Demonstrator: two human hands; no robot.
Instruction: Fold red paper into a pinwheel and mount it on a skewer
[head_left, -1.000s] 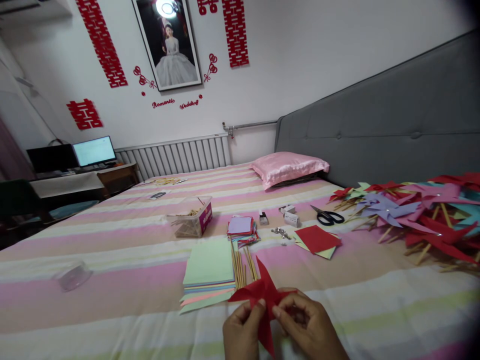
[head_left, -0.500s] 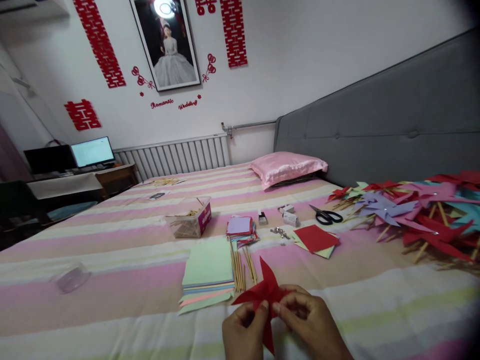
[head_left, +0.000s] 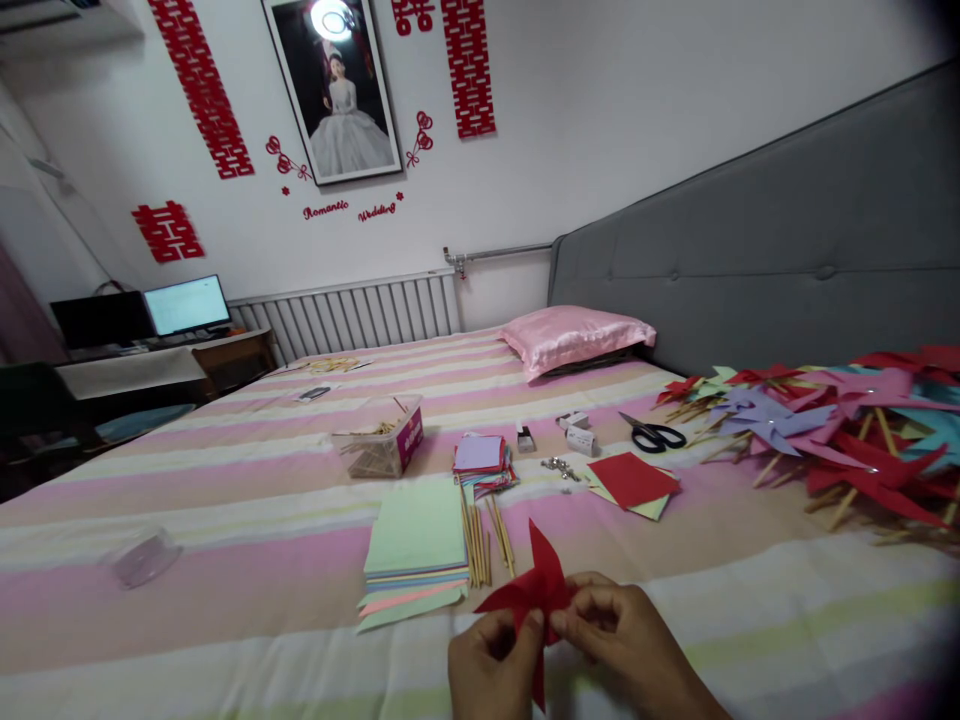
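Observation:
A red paper pinwheel (head_left: 537, 585) is held up near the bottom of the view, its folded blades pointing outward. My left hand (head_left: 495, 655) pinches it from the left near the middle, thumb on the front. From the right, my right hand (head_left: 619, 630) grips it close to the centre with thumb and fingers. The fingers cover the pinwheel's centre. Just beyond lie loose wooden sticks (head_left: 476, 545) beside a stack of coloured paper sheets (head_left: 416, 535). Silver pins (head_left: 559, 467) lie in a small heap farther off, near red paper squares (head_left: 634, 480).
Finished pinwheels (head_left: 840, 420) pile up at the right. Black scissors (head_left: 652, 433), small white boxes (head_left: 580, 438), a stack of smaller squares (head_left: 481, 455) and a clear box of sticks (head_left: 382, 445) rest on the striped bed. A clear lid (head_left: 144, 557) lies left.
Both hands and the pinwheel have shifted slightly right and down. The pinwheel has turned a little, and its blades sit at a different angle. Both hands keep their hold.

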